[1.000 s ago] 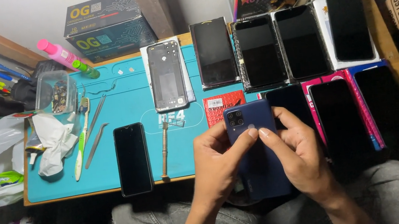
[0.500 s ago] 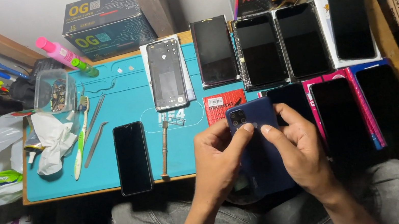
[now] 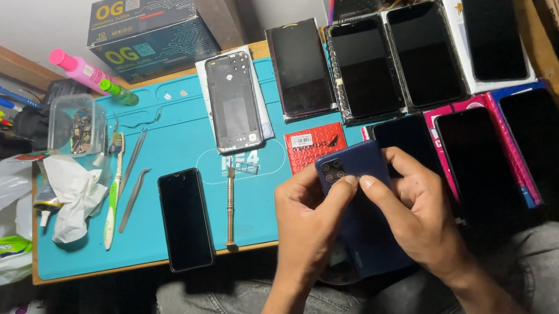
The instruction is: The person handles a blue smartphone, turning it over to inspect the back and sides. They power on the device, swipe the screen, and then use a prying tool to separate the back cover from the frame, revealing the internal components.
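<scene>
Blue phone [image 3: 363, 221], back up, sits clamped between left hand [image 3: 310, 228] and right hand [image 3: 420, 214] fingers [image 3: 341, 188].

dark blue phone [image 3: 362, 211] — held back-side up, camera cluster at its upper left corner, long axis running away from the person and tilted slightly; it sits over the lap at the near table edge — lower half partly hidden by fingers
</scene>
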